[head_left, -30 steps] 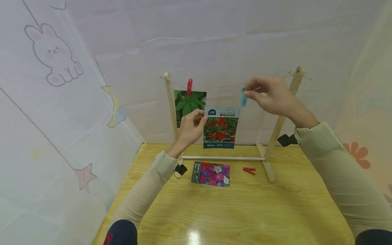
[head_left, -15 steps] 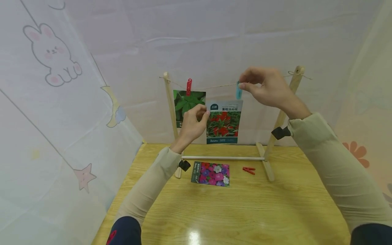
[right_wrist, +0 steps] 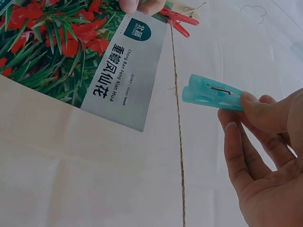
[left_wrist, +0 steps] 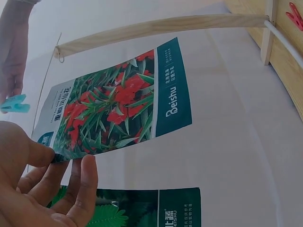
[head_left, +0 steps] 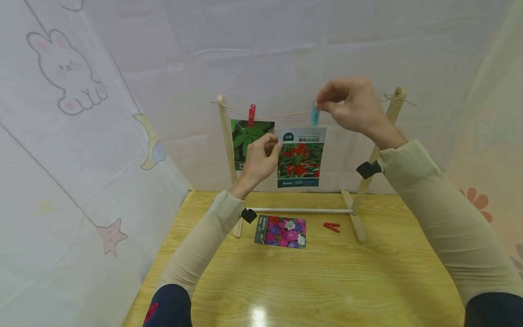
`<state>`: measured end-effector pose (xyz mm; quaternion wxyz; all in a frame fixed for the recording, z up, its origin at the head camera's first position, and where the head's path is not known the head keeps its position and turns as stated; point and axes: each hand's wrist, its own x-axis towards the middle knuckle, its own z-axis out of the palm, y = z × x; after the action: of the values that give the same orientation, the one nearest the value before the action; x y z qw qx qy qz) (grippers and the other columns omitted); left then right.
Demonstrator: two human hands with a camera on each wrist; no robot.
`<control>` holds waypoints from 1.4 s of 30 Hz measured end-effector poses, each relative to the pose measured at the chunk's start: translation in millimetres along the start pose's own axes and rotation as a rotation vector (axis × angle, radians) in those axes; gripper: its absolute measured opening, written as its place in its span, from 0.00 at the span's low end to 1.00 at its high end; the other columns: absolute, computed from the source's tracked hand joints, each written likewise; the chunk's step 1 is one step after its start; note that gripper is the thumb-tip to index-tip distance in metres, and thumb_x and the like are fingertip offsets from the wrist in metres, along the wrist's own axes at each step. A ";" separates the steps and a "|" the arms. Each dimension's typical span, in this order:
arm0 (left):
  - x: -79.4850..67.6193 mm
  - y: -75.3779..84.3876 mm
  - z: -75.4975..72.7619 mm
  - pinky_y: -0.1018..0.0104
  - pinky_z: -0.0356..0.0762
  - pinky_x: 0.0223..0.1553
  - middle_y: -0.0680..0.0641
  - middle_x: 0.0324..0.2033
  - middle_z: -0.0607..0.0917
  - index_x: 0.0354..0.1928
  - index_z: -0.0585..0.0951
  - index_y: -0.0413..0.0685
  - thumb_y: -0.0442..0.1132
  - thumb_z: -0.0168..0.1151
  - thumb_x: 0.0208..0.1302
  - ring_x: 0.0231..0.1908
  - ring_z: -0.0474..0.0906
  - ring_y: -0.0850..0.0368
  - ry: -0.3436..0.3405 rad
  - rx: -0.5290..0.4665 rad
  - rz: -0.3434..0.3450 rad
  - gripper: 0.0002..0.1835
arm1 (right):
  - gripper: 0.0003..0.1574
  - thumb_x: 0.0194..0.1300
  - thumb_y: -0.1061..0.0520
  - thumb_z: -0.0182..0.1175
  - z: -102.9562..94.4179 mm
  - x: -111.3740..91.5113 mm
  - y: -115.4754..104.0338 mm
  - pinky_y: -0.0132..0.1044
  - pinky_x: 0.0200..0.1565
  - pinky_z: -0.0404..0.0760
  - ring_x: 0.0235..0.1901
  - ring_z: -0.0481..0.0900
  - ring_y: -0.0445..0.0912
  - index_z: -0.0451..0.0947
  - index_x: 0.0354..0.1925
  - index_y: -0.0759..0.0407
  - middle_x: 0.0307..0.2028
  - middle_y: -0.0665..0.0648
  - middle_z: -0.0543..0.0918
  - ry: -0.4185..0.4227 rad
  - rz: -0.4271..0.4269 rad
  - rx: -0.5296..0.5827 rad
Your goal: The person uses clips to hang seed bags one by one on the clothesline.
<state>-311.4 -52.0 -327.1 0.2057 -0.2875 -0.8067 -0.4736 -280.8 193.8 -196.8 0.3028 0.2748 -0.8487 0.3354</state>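
My left hand [head_left: 261, 159] pinches the upper left edge of a seed packet [head_left: 301, 159] with red flowers, held upright just below the string [right_wrist: 179, 123]. In the left wrist view the thumb lies on the front of the packet and the fingers are behind it. My right hand [head_left: 355, 106] pinches a blue clothespin [right_wrist: 213, 92] by its handle end, close to the string and above the packet's top edge. Clothespin and packet are apart. A green-leaf packet [head_left: 252, 136] hangs at the left from a red clothespin [head_left: 252, 115], partly behind my left hand.
The string runs between two wooden posts [head_left: 224, 136] joined below by a white rod [head_left: 302, 210]. On the wooden table [head_left: 310, 281] lie a packet with pink and purple flowers [head_left: 286, 232] and another red clothespin [head_left: 332, 227]. Printed fabric walls stand behind and at both sides.
The red-flower packet has risen and shifted slightly right in my left hand. My right hand has moved up and left with the blue clothespin, nearer the packet's top.
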 end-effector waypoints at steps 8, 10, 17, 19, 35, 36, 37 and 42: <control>5.8 1.9 2.4 0.57 0.84 0.42 0.39 0.46 0.92 0.57 0.84 0.39 0.38 0.58 0.82 0.37 0.87 0.51 0.006 0.009 0.002 0.12 | 0.07 0.74 0.63 0.66 -1.2 7.4 -1.1 0.27 0.40 0.80 0.32 0.86 0.34 0.90 0.38 0.64 0.38 0.62 0.92 0.004 0.032 -0.014; 6.6 2.3 2.9 0.58 0.84 0.42 0.39 0.46 0.92 0.57 0.84 0.39 0.38 0.58 0.82 0.37 0.87 0.51 0.008 0.011 0.000 0.13 | 0.07 0.74 0.62 0.66 -1.3 9.5 -1.1 0.26 0.41 0.79 0.32 0.85 0.32 0.90 0.39 0.63 0.39 0.62 0.92 0.003 0.043 -0.025; 8.0 3.3 4.1 0.61 0.80 0.38 0.39 0.47 0.92 0.58 0.83 0.38 0.39 0.57 0.83 0.35 0.86 0.51 0.013 0.012 0.001 0.13 | 0.07 0.74 0.61 0.67 0.0 18.1 -0.8 0.26 0.41 0.79 0.32 0.84 0.32 0.89 0.40 0.64 0.40 0.61 0.92 0.010 0.069 -0.028; 8.2 3.8 4.5 0.62 0.79 0.38 0.39 0.47 0.92 0.58 0.83 0.39 0.39 0.57 0.83 0.35 0.85 0.52 0.013 0.010 -0.002 0.13 | 0.07 0.74 0.60 0.67 0.4 20.3 -0.4 0.26 0.41 0.79 0.32 0.85 0.34 0.89 0.40 0.64 0.40 0.61 0.92 0.012 0.079 -0.028; 9.1 6.6 6.2 0.58 0.83 0.40 0.40 0.48 0.92 0.57 0.84 0.40 0.39 0.57 0.83 0.36 0.86 0.51 0.030 0.008 -0.019 0.13 | 0.06 0.75 0.61 0.65 9.5 27.1 7.6 0.30 0.37 0.79 0.33 0.85 0.37 0.88 0.42 0.63 0.41 0.62 0.90 -0.061 0.117 -0.018; 9.3 6.8 6.5 0.58 0.84 0.41 0.40 0.48 0.92 0.58 0.84 0.40 0.39 0.57 0.83 0.37 0.87 0.51 0.028 0.006 -0.021 0.13 | 0.06 0.75 0.61 0.65 9.9 27.0 7.8 0.30 0.37 0.79 0.34 0.86 0.38 0.87 0.42 0.63 0.42 0.62 0.90 -0.070 0.122 -0.011; 9.5 7.1 6.8 0.58 0.84 0.42 0.40 0.49 0.92 0.58 0.84 0.40 0.39 0.57 0.83 0.38 0.87 0.51 0.025 0.002 -0.023 0.13 | 0.06 0.75 0.62 0.65 10.1 26.8 7.9 0.30 0.37 0.79 0.35 0.87 0.41 0.87 0.42 0.63 0.42 0.62 0.90 -0.075 0.121 -0.008; 11.3 8.2 7.5 0.58 0.85 0.42 0.40 0.49 0.92 0.58 0.83 0.40 0.39 0.57 0.83 0.38 0.88 0.51 0.018 -0.010 -0.021 0.13 | 0.06 0.76 0.62 0.64 11.2 25.9 7.7 0.30 0.39 0.79 0.40 0.88 0.46 0.86 0.42 0.63 0.43 0.61 0.89 -0.090 0.126 0.008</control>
<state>-315.0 -39.2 -318.4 0.2065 -0.2759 -0.8053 -0.4824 -306.9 183.5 -188.4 0.2415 0.2370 -0.8756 0.3446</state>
